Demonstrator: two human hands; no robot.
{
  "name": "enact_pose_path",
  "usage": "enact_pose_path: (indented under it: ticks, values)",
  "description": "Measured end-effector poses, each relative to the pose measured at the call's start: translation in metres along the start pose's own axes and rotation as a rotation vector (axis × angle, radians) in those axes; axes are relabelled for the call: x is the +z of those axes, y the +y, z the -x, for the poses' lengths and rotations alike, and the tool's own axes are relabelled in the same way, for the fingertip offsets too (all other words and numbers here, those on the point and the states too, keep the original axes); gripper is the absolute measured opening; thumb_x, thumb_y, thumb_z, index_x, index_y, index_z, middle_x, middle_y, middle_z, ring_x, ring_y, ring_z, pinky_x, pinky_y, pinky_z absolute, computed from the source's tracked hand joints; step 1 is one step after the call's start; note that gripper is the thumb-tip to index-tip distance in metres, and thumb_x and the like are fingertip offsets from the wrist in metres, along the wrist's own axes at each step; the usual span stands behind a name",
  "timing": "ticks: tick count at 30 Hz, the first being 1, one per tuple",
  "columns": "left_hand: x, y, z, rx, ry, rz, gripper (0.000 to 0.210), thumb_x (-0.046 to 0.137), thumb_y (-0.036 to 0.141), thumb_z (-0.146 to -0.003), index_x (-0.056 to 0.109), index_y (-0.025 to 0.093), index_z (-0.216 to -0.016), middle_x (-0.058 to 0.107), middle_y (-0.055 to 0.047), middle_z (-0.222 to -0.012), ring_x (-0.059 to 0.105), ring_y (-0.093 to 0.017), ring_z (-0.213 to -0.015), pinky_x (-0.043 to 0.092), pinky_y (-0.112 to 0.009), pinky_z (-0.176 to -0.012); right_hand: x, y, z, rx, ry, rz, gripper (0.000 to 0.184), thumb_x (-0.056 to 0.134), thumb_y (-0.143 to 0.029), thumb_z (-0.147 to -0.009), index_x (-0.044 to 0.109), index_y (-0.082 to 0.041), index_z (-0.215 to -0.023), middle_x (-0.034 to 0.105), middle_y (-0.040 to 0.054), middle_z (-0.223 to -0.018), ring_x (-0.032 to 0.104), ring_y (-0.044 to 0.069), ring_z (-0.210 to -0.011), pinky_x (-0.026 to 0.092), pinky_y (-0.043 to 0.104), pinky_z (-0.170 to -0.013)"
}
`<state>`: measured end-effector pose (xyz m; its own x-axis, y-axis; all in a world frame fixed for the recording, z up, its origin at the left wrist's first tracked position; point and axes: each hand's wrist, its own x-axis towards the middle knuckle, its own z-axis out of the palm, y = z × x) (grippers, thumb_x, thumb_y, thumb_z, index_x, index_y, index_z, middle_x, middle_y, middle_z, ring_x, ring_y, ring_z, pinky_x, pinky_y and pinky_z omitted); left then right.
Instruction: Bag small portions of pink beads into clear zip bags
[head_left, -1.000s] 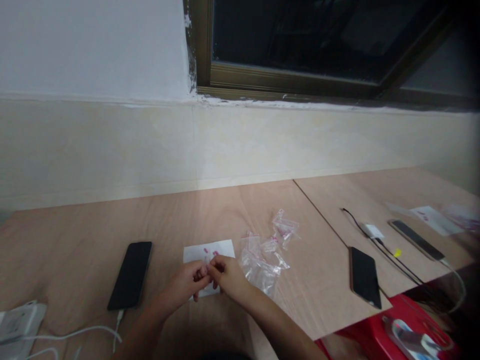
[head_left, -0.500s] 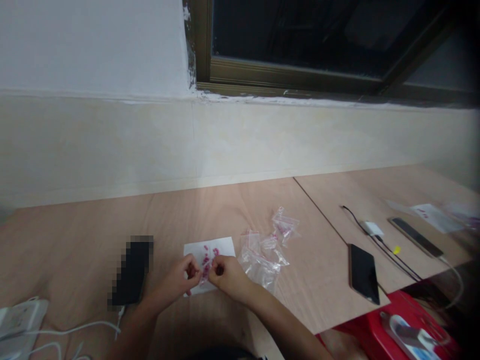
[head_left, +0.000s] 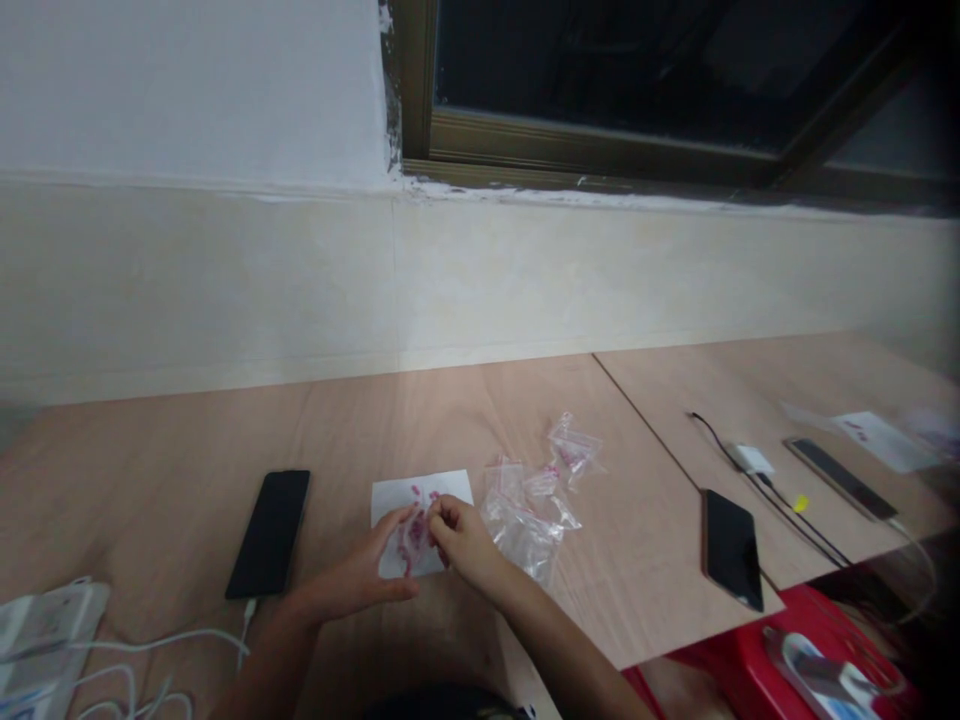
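Observation:
My left hand [head_left: 367, 568] is open, thumb and fingers spread apart at the left edge of a sheet of white paper [head_left: 384, 490]. My right hand [head_left: 463, 537] is closed in a pinch over the right part of the paper. Its fingertips appear to grip the edge of a small clear plastic bag [head_left: 405, 545], which hangs between the two hands and is blurred. Small pink pieces [head_left: 417, 490] lie on the paper, and more pink shows in or behind the bag. I cannot tell which of these are inside it.
Clear zip bags [head_left: 529, 535], some with pink pieces, lie right of the paper. A black phone [head_left: 270, 535] with a cable lies left, near a white power strip [head_left: 52, 640]. Another phone [head_left: 731, 548], a power bank [head_left: 840, 478] and a red stool [head_left: 795, 650] are right.
My left hand has gone from a pinch to spread fingers. My right hand stays pinched and has shifted slightly up. The whole view has turned a little.

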<state>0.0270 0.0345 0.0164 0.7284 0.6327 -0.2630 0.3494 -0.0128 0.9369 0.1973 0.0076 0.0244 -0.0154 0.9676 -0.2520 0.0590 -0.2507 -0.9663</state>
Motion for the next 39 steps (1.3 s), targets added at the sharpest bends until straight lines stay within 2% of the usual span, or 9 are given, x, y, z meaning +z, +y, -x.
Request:
enact_pose_path:
  ticks: [3, 5, 8, 16, 20, 24, 29, 33, 39]
  values:
    - [0.002, -0.012, -0.002, -0.011, 0.172, -0.094, 0.060, 0.063, 0.029, -0.067, 0.037, 0.020, -0.120, 0.044, -0.011, -0.122, 0.041, -0.026, -0.112, 0.032, -0.040, -0.095, 0.000, 0.008, -0.002, 0.067, -0.024, -0.076, 0.021, 0.043, -0.034, -0.074, 0.040, -0.019, -0.060, 0.041, -0.0066, -0.047, 0.036, 0.006, -0.034, 0.029, 0.019, -0.034]
    - [0.000, -0.018, -0.004, -0.029, 0.249, -0.151, 0.048, 0.058, 0.028, -0.070, 0.042, 0.021, -0.115, 0.049, -0.009, -0.115, 0.044, -0.024, -0.107, 0.035, -0.038, -0.093, -0.002, 0.012, -0.001, 0.028, 0.038, -0.061, 0.020, 0.047, -0.037, -0.074, 0.044, -0.018, -0.069, 0.046, -0.0049, -0.053, 0.042, 0.007, -0.040, 0.031, 0.018, -0.036]
    - [-0.006, -0.025, -0.005, -0.042, 0.264, -0.199, 0.045, 0.054, 0.024, -0.072, 0.044, 0.022, -0.115, 0.051, -0.007, -0.106, 0.050, -0.020, -0.094, 0.041, -0.035, -0.085, -0.003, 0.014, 0.005, -0.090, 0.110, 0.035, 0.027, 0.056, -0.037, -0.071, 0.049, -0.018, -0.090, 0.052, -0.0027, -0.064, 0.050, 0.010, -0.055, 0.038, 0.019, -0.045]
    - [-0.011, -0.025, -0.004, -0.090, 0.255, -0.230, 0.048, 0.049, 0.013, -0.068, 0.047, 0.020, -0.116, 0.048, -0.006, -0.098, 0.051, -0.015, -0.078, 0.045, -0.027, -0.072, 0.010, 0.028, 0.018, -0.030, -0.061, 0.049, 0.037, 0.063, -0.037, -0.065, 0.057, -0.019, -0.097, 0.059, -0.0002, -0.070, 0.053, 0.011, -0.052, 0.042, 0.023, -0.047]
    - [-0.014, -0.022, -0.004, -0.119, 0.291, -0.205, 0.046, 0.052, 0.015, -0.066, 0.049, 0.015, -0.112, 0.048, -0.006, -0.096, 0.052, -0.014, -0.073, 0.046, -0.028, -0.068, 0.013, 0.037, 0.014, 0.039, -0.019, -0.015, 0.029, 0.060, -0.042, -0.066, 0.059, -0.017, -0.081, 0.057, -0.0001, -0.065, 0.049, 0.010, -0.044, 0.039, 0.022, -0.041]
    - [-0.020, -0.018, 0.000, -0.154, 0.372, -0.034, 0.048, 0.063, 0.024, -0.062, 0.048, 0.015, -0.107, 0.050, -0.007, -0.097, 0.055, -0.016, -0.076, 0.047, -0.031, -0.071, 0.012, 0.049, 0.005, 0.092, 0.021, -0.136, 0.038, 0.055, -0.054, -0.065, 0.055, -0.016, -0.064, 0.055, -0.0016, -0.056, 0.047, 0.008, -0.043, 0.039, 0.022, -0.043]
    - [-0.024, -0.016, 0.006, -0.202, 0.364, 0.199, 0.050, 0.064, 0.033, -0.063, 0.046, 0.015, -0.106, 0.056, -0.005, -0.088, 0.057, -0.017, -0.079, 0.048, -0.033, -0.074, 0.014, 0.065, -0.005, 0.182, -0.012, -0.286, 0.049, 0.059, -0.063, -0.052, 0.052, -0.016, -0.061, 0.054, -0.0036, -0.051, 0.047, 0.008, -0.040, 0.039, 0.023, -0.043]
    - [-0.025, -0.020, 0.004, -0.202, 0.396, 0.204, 0.045, 0.062, 0.034, -0.065, 0.049, 0.013, -0.102, 0.058, -0.006, -0.085, 0.057, -0.019, -0.083, 0.046, -0.035, -0.078, 0.015, 0.076, -0.010, 0.235, -0.015, -0.379, 0.051, 0.063, -0.063, -0.045, 0.050, -0.016, -0.062, 0.055, -0.0036, -0.051, 0.050, 0.009, -0.040, 0.040, 0.024, -0.043]
    - [-0.025, -0.019, 0.000, -0.175, 0.419, 0.155, 0.043, 0.062, 0.033, -0.064, 0.052, 0.014, -0.101, 0.059, -0.004, -0.080, 0.058, -0.017, -0.078, 0.046, -0.034, -0.077, 0.013, 0.083, -0.012, 0.266, -0.054, -0.447, 0.051, 0.067, -0.059, -0.045, 0.051, -0.015, -0.064, 0.057, -0.0028, -0.053, 0.052, 0.010, -0.042, 0.042, 0.025, -0.045]
